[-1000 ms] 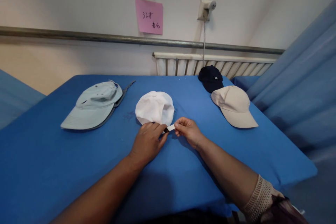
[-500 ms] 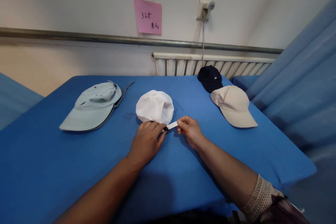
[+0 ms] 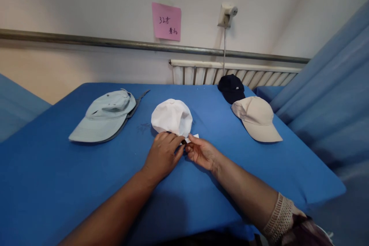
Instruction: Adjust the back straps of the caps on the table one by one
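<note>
A white cap (image 3: 172, 115) lies crown up on the blue-covered table, its near edge toward me. My left hand (image 3: 163, 150) is closed on that near edge, thumb and fingers pinching beside a small dark patch. From there a short white strap (image 3: 196, 136) runs to the right, and its end sticks out past my fingers. My right hand (image 3: 202, 153) pinches the strap close to the left fingertips, so the two hands almost touch. How the strap is fastened at the dark patch is hidden by the fingers.
On the left lies a pale blue-green cap (image 3: 100, 117) with a dark grey piece under it. A beige cap (image 3: 256, 117) and a navy cap (image 3: 231, 87) are at the right. Behind the blue table (image 3: 95, 184) are a radiator (image 3: 207, 73) and a metal rail (image 3: 121, 43). Blue curtain (image 3: 328, 96) hangs right.
My right hand has slid left along the strap, from its free end to beside my left hand. The left hand keeps its hold. The view has shifted slightly.
</note>
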A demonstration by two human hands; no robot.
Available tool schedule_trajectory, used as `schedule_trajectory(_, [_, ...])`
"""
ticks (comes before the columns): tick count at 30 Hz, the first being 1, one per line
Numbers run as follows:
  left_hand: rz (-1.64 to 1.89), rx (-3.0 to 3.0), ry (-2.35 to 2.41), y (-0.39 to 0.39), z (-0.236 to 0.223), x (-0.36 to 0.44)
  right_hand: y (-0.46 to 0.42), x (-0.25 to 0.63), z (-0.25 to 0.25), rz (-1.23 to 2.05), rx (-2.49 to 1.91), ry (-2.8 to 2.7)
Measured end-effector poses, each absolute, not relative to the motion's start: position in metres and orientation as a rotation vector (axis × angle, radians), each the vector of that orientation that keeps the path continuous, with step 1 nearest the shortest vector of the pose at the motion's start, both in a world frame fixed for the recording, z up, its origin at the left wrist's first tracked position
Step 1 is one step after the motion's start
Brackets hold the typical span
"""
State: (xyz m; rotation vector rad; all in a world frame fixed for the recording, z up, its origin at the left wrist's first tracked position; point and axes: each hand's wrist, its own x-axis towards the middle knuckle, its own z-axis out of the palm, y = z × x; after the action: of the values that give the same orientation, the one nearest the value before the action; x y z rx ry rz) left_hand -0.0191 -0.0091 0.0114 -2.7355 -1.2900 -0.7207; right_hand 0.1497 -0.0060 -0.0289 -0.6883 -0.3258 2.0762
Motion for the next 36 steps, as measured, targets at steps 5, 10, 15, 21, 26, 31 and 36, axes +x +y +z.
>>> schedule_trajectory(5, [-0.897,-2.692,-1.356,-0.013,0.016,-0.021,0.0,0.132,-0.031,1.925,-0.689,-0.229])
schedule_trajectory(10, [-1.441,-2.634,-1.668,-0.029,0.018,-0.015,0.005,0.127,-0.032,1.775,-0.742,-0.178])
schedule_trajectory(15, [-2.095,-2.588,-2.756,-0.036,0.0,0.004,0.003,0.126,-0.032,1.697,-0.748,-0.269])
schedule_trajectory(21, [-3.189,-1.652,-2.948,-0.024,-0.008,0.003,-0.002,0.123,-0.031,1.694,-0.801,-0.311])
schedule_trajectory(26, [-3.32,-1.742,-2.786,-0.021,-0.008,0.001,-0.004,0.119,-0.032,1.676,-0.857,-0.422])
schedule_trajectory(31, [-3.401,-1.661,-2.756,-0.021,-0.007,0.006,-0.006,0.117,-0.034,1.638,-0.879,-0.518])
schedule_trajectory(36, [-3.438,-1.509,-2.699,-0.021,-0.006,0.009,-0.005,0.115,-0.038,1.528,-0.936,-0.692])
